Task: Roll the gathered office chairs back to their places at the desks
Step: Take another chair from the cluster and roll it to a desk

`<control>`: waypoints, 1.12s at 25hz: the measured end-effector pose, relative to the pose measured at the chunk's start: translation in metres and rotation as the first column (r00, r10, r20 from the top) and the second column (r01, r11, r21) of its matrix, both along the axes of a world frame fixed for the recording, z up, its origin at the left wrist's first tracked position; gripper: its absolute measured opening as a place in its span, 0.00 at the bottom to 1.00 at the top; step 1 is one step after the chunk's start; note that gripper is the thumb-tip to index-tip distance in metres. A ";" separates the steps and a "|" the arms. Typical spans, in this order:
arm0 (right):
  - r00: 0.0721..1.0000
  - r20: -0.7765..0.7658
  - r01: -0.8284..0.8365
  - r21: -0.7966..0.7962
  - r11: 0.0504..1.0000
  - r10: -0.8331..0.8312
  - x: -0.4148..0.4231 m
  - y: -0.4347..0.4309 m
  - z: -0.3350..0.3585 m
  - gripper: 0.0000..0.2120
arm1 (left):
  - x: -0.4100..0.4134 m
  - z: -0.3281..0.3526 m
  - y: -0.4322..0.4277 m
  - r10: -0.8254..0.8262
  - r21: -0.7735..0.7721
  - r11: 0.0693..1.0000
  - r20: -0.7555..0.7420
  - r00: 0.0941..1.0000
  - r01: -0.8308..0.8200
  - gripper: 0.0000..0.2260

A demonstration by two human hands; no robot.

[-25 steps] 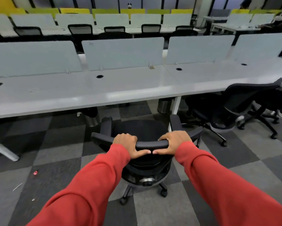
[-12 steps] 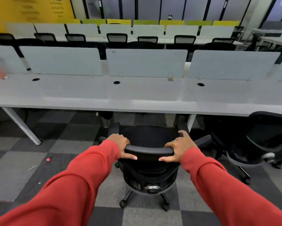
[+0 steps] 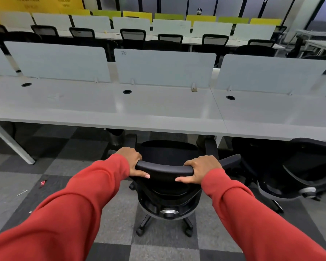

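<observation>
A black office chair (image 3: 167, 187) stands right in front of me, its seat facing the long grey desk (image 3: 158, 110). My left hand (image 3: 133, 161) grips the left end of the chair's top rail. My right hand (image 3: 200, 169) grips the right end of the same rail. Both arms wear red sleeves. The chair's armrests reach the desk's front edge, below the panel marked 70. Its wheeled base shows under the seat.
A second black chair (image 3: 297, 172) sits close on the right, partly under the desk. A white desk leg (image 3: 11, 144) slants at left. Grey divider panels (image 3: 165, 67) line the desk's back. More desks and chairs (image 3: 133, 35) fill the rows behind. Small litter (image 3: 42, 183) lies on the chequered carpet.
The chair has rolled forward to the desk's edge, and the view has swung left along the desk. My hands have slid apart toward the ends of the rail.
</observation>
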State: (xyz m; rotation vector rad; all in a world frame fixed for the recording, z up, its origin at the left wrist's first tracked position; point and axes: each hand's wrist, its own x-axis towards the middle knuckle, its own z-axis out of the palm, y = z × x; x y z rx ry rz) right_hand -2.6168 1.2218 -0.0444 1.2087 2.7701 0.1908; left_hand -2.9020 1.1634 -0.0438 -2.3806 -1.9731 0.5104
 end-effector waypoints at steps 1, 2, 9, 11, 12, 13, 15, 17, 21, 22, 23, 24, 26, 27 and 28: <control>1.000 0.000 0.008 -0.003 1.000 -0.008 0.000 0.008 0.000 0.40 | 0.000 0.000 0.010 -0.007 -0.002 1.000 0.000 1.000 0.007 0.42; 1.000 -0.002 0.018 -0.005 1.000 -0.018 0.001 0.016 0.000 0.40 | 0.000 -0.001 0.020 -0.011 -0.005 1.000 -0.002 1.000 0.011 0.40; 0.991 -0.028 0.131 -0.018 0.991 -0.131 -0.017 0.081 -0.002 0.40 | -0.018 -0.002 0.102 -0.061 -0.016 0.998 0.006 0.998 0.061 0.37; 0.986 -0.020 0.165 -0.034 0.986 -0.166 -0.034 0.090 0.001 0.39 | -0.035 0.001 0.121 -0.086 -0.016 0.996 0.022 0.996 0.086 0.36; 0.985 -0.016 0.174 -0.034 0.984 -0.175 -0.044 0.092 0.000 0.39 | -0.045 0.001 0.126 -0.096 -0.020 0.995 0.023 0.995 0.097 0.36; 0.984 -0.006 0.178 -0.032 0.983 -0.179 -0.055 0.092 -0.002 0.40 | -0.056 0.000 0.130 -0.100 -0.030 0.994 0.031 0.995 0.100 0.35; 0.981 -0.007 0.193 -0.019 0.981 -0.194 -0.073 0.086 -0.011 0.43 | -0.075 -0.001 0.128 -0.101 -0.063 0.993 0.047 0.994 0.104 0.34; 0.981 -0.042 0.192 0.008 0.981 -0.192 -0.080 0.083 -0.014 0.48 | -0.081 0.001 0.124 -0.102 -0.072 0.992 0.046 0.994 0.105 0.33; 0.983 -0.045 0.175 0.001 0.984 -0.175 -0.074 0.077 -0.012 0.49 | -0.074 -0.007 0.104 -0.083 -0.051 0.995 0.061 0.995 0.086 0.32; 0.985 -0.053 0.163 -0.007 0.987 -0.163 -0.075 0.074 -0.012 0.48 | -0.073 -0.008 0.097 -0.072 -0.037 0.997 0.051 0.996 0.074 0.32; 0.987 -0.066 0.146 -0.015 0.989 -0.146 -0.076 0.073 -0.011 0.46 | -0.074 -0.009 0.090 -0.054 -0.017 0.998 0.047 0.997 0.055 0.32; 0.989 -0.074 0.127 -0.023 0.992 -0.129 -0.077 0.072 -0.010 0.44 | -0.075 -0.009 0.084 -0.030 0.000 1.000 0.046 0.998 0.030 0.32; 0.991 -0.061 0.114 -0.040 0.993 -0.117 -0.088 0.076 -0.006 0.39 | -0.085 -0.006 0.081 -0.029 0.042 0.999 0.033 0.999 0.028 0.35; 0.993 -0.052 0.105 -0.040 0.994 -0.107 -0.095 0.079 -0.003 0.38 | -0.091 -0.004 0.082 -0.037 0.060 0.998 0.032 0.999 0.035 0.38; 0.995 -0.043 0.092 -0.033 0.995 -0.093 -0.102 0.082 0.001 0.37 | -0.099 -0.002 0.084 -0.042 0.085 0.996 0.042 0.998 0.038 0.41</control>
